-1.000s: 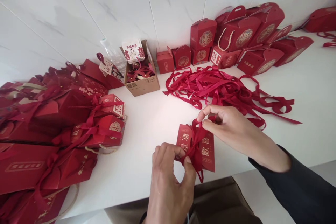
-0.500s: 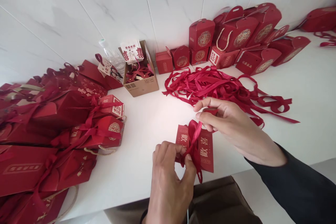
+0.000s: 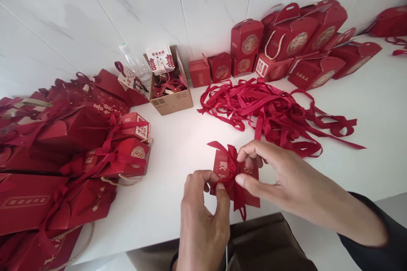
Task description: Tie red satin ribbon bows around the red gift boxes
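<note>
Pinching the red ribbon [image 3: 232, 161] low on its left side, the thumb and forefinger of my left hand [image 3: 204, 209] press together on the fold. My right hand [image 3: 278, 173] stands across from it, thumb and forefinger parted, closed on nothing that I can see; the thumb tip is right at the ribbon, though I cannot tell whether it touches, and the curled fingers behind are partly hidden. So the ribbon lies between my hands, to the right of the left fingertips and to the left of the right ones, the left being nearer because it has hold. Its length runs away from me over the middle of the small red packet [image 3: 252, 200], from the near edge to a loose tail slanting off the far-left corner. The packet lies on the white table [image 3: 178, 152], its near side just beside the table's edge, with my lap [image 3: 270, 237] below, so room toward me is short. Leftward, a stretch of tabletop reaches to the ribbon-tied boxes [image 3: 84, 129]; rightward, my forearm crosses the surface. Beyond my right knuckles spreads the heap of loose ribbons [image 3: 254, 101], near enough to crowd that side. Farther off, along the wall [image 3: 216, 4], stand the cardboard carton [image 3: 174, 103] and a row of red boxes [image 3: 292, 44]
</note>
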The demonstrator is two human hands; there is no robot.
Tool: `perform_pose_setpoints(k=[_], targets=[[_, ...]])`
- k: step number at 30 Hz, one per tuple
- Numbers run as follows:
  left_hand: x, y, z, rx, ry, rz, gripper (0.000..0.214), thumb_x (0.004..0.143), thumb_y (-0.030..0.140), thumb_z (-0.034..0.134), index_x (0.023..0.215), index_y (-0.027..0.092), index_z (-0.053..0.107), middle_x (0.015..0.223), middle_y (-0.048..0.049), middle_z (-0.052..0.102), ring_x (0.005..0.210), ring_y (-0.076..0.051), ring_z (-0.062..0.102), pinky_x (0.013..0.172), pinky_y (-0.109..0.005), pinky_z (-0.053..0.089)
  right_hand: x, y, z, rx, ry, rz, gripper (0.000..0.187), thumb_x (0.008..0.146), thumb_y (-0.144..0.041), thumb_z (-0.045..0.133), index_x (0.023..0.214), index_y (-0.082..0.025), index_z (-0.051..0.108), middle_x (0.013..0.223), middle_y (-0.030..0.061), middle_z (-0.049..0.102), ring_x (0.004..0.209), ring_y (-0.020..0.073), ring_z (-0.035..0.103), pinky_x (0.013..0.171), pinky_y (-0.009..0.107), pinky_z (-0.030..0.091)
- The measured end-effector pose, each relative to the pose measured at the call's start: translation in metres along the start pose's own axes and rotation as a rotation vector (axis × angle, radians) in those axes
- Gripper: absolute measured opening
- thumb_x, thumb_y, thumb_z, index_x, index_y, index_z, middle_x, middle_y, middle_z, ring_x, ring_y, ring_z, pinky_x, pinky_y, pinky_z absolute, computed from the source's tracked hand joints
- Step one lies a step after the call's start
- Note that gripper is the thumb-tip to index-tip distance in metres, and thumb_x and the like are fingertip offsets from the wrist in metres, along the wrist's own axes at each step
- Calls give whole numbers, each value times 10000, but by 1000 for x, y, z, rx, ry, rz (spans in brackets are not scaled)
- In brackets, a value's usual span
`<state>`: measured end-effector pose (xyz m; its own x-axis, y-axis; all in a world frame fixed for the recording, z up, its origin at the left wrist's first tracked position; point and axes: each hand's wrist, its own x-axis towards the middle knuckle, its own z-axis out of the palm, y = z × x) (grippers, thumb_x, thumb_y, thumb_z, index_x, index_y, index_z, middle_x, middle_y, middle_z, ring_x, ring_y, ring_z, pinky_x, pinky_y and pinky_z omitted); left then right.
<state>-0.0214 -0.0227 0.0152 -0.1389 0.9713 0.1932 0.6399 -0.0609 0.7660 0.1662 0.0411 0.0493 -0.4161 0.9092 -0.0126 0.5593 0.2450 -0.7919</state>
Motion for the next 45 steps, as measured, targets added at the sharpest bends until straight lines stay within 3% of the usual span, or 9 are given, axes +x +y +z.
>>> perform_pose_setpoints(k=[8, 17, 19, 21, 26, 30, 34, 38, 45], targets=[[0, 3, 3, -70, 18, 8, 166, 881, 83, 530, 903, 247, 546, 812, 19, 579, 746, -150, 545, 677, -251, 490, -6, -1, 14, 24, -12, -22, 359, 920, -197, 554, 1266, -296, 549, 855, -33, 668, 768, 175, 665, 729, 299, 517], [-3, 1, 5, -73, 7, 16, 223, 856, 52, 522, 960, 246, 560, 850, 4, 607, 772, -159, 577, 697, -273, 504, -5, -2, -7, 94, -37, 105, 168, 1011, -396, 550, 1130, -303, 622, 877, -14, 709, 718, 182, 678, 573, 272, 494], [-3, 1, 5, -60, 5, 40, 245, 848, 42, 528, 974, 250, 561, 858, 3, 612, 769, -160, 578, 696, -275, 510, 3, 2, -6, 44, 22, 52, 261, 1060, -471, 481, 1152, -292, 647, 1053, 37, 731, 885, 221, 702, 662, 302, 540], [-4, 2, 5, -44, 6, 54, 255, 842, 35, 534, 975, 251, 559, 864, 2, 618, 771, -161, 584, 697, -279, 516, 13, 6, -2, -35, 36, -65, 277, 1075, -403, 448, 1207, -271, 653, 1173, 79, 694, 1047, 257, 675, 800, 358, 558], [-4, 1, 2, -19, 13, 73, 244, 845, 27, 527, 923, 258, 544, 834, 20, 604, 767, -156, 573, 690, -265, 510, 26, 11, 2, -122, -144, -240, 153, 986, -184, 530, 1046, -237, 660, 1093, 80, 618, 1027, 243, 640, 881, 387, 535], [-4, 0, 1, -26, 9, 96, 250, 849, 24, 523, 916, 264, 551, 835, 27, 607, 783, -155, 570, 698, -264, 494, 24, 8, -4, -27, -115, -164, 123, 1019, -257, 524, 975, -243, 637, 1076, 56, 631, 960, 212, 634, 782, 328, 521], [-5, 3, 2, -68, 9, 83, 214, 842, 44, 534, 880, 254, 540, 798, 29, 583, 756, -160, 554, 701, -291, 465, 18, 4, -10, 177, -149, 18, 194, 1012, -395, 563, 982, -239, 675, 974, 30, 675, 725, 160, 569, 605, 283, 443], [-6, 6, 5, -100, 24, 31, 177, 833, 71, 534, 830, 248, 533, 774, 29, 580, 741, -166, 542, 712, -314, 445, 17, 3, -12, 414, -227, 98, 243, 978, -444, 627, 919, -215, 682, 743, -15, 561, 642, 139, 483, 557, 261, 385], [-5, 3, 1, -1, 2, 79, 252, 739, 19, 524, 821, 258, 537, 752, 38, 570, 722, -170, 527, 653, -290, 441, 21, 7, -10, 535, -237, 157, 310, 982, -502, 638, 880, -210, 617, 697, -55, 441, 592, 112, 378, 529, 245, 309]])
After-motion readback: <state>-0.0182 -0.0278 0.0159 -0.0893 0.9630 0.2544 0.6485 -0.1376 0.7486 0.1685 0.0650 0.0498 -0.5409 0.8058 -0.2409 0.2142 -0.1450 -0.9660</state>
